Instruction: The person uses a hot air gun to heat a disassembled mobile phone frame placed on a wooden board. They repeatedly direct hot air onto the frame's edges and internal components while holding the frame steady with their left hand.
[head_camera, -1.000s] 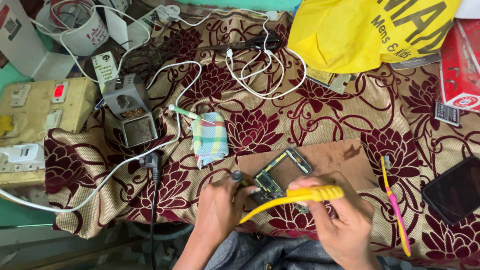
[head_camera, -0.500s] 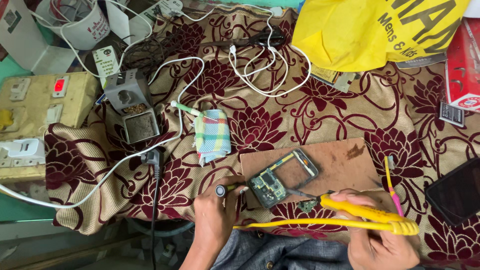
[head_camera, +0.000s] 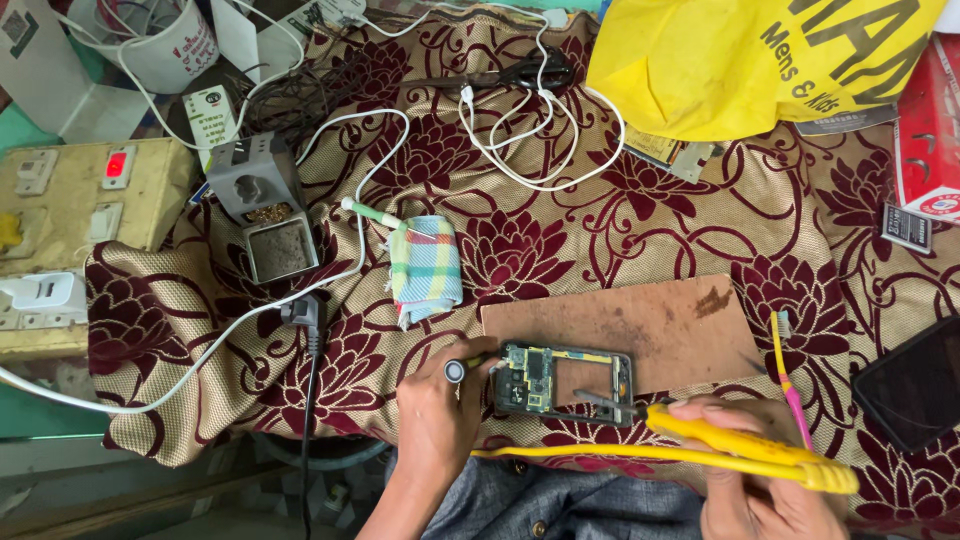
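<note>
An opened phone frame with a green circuit board (head_camera: 565, 382) lies at the near edge of a brown wooden board (head_camera: 640, 325). My left hand (head_camera: 437, 415) rests at the frame's left end and pinches a small tool with a round silver cap (head_camera: 457, 371). My right hand (head_camera: 745, 470) grips a yellow soldering iron (head_camera: 730, 445), whose dark metal tip (head_camera: 600, 401) touches the frame's lower right corner. The iron's yellow cord (head_camera: 600, 456) trails left across my lap.
A checked cloth (head_camera: 425, 268) lies left of the board. A grey iron stand (head_camera: 262, 215) and a switchboard with a lit red switch (head_camera: 70, 205) are at left. White cables (head_camera: 530, 130), a yellow bag (head_camera: 760, 60), a pink-and-yellow toothbrush (head_camera: 790, 380) and a dark phone (head_camera: 915, 385) surround the work.
The soldering iron has swung from across the frame out to the right, then back so its tip meets the frame's corner. My left hand stays at the frame's left end.
</note>
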